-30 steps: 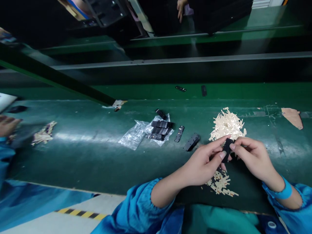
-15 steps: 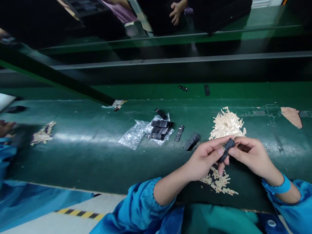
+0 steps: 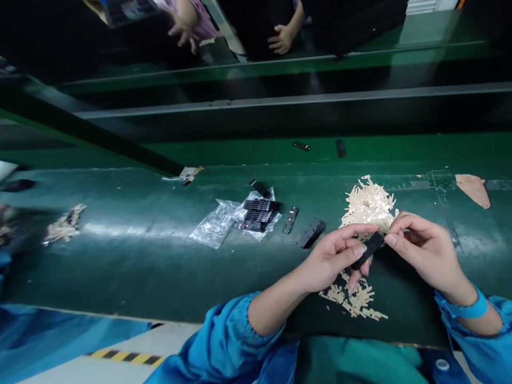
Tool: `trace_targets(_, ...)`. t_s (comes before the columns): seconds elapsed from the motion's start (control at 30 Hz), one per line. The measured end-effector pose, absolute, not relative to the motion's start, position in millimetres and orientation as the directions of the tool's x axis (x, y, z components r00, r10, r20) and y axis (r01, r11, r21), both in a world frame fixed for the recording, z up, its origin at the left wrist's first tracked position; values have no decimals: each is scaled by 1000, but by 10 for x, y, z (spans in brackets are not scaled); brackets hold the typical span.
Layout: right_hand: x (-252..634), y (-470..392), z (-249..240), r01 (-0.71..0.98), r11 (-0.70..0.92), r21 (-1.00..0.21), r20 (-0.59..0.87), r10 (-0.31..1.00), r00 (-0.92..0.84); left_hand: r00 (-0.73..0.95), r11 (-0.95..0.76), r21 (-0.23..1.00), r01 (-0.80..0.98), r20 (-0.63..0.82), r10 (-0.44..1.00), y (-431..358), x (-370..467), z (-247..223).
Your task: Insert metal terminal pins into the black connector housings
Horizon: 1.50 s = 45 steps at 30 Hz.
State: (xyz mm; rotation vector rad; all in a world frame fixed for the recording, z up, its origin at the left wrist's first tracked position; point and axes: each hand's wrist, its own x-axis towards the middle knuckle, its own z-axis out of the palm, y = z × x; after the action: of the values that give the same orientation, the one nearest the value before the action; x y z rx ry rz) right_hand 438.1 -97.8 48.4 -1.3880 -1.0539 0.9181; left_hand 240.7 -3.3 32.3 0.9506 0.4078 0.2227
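Note:
My left hand (image 3: 330, 261) grips a black oblong plastic part (image 3: 368, 250) between thumb and fingers, tilted up to the right. At the part's upper right end, the thumb and forefinger of my right hand (image 3: 424, 248) are pinched together. Whatever lies in that pinch is too small to make out. Behind my hands rises a heap of small cream-coloured strips (image 3: 368, 205), and a looser scatter of the same strips (image 3: 356, 298) lies below them. To the left of my left hand is a short stack of black flat parts (image 3: 312, 233).
A single black part (image 3: 290, 220) lies left of the stack, beside more black parts (image 3: 260, 214) on a clear plastic bag (image 3: 216, 221). Two black pieces sit farther back. A green post (image 3: 100, 138) slants across the left. Co-workers' hands (image 3: 283, 40) show beyond the bench.
My right hand has drawn slightly right and up, its fingers now at the black part's end. My left hand, still gripping the part, has shifted slightly left.

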Motion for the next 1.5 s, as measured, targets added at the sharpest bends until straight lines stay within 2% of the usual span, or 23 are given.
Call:
trace_targets(0.37,4382,-986,461,121,-4,-993,28,964,263,938,613,785,-87,-142,315,-25,2405,296)
trace_targets(0.53,4408,-981,452,-20,-82,-996,-84,972,218,967,609,793,-2,-154,203,57,2350,377)
trace_targets(0.57,4417,-988,439,-58,-124,-991,-131,979,155,977,593,804,35,-151,148,90,2328,403)
trace_targets(0.63,4425,-1011,404,-83,-241,-967,-234,968,-86,987,502,854,139,-161,1,158,2281,466)
trace_targets(0.7,4414,-1031,369,-22,-344,-939,-316,885,-342,973,266,937,228,-212,-88,213,2242,538)
trace_targets(0.73,4407,-1031,357,33,-368,-929,-351,852,-390,967,111,963,247,-238,-89,231,2229,575)
trace_targets(0.8,4413,-986,351,156,-361,-919,-393,837,-381,969,-204,949,242,-245,6,247,2215,644)
trace_targets(0.9,4540,-753,389,288,-295,-911,-365,903,-227,930,-529,801,279,-89,356,246,2193,729)
trace_targets(0.97,4720,-492,429,317,-316,-894,-313,948,63,824,-599,717,357,61,564,238,2153,771)
trace_targets(1.0,4831,-348,445,320,-352,-880,-263,920,290,780,-601,703,381,105,617,231,2124,786)
trace_targets(1.03,4951,-207,455,325,-362,-874,-221,890,399,758,-598,702,386,129,640,220,2089,795)
trace_targets(1.2,5427,140,426,430,-416,-801,-59,770,636,783,-607,705,366,120,611,117,1893,704)
trace_targets(1.27,5423,24,391,509,-427,-747,10,758,652,802,-611,699,371,91,590,57,1823,609)
trace_targets(1.33,5271,-229,348,584,-400,-706,26,810,586,829,-625,697,352,78,554,-4,1765,501)
trace_targets(1.43,4867,-737,311,651,-294,-700,-87,939,332,866,-652,690,314,75,495,-74,1725,356)
trace_targets(1.5,4587,-1033,317,700,-161,-696,-161,985,66,884,-687,664,294,85,459,-102,1739,286)
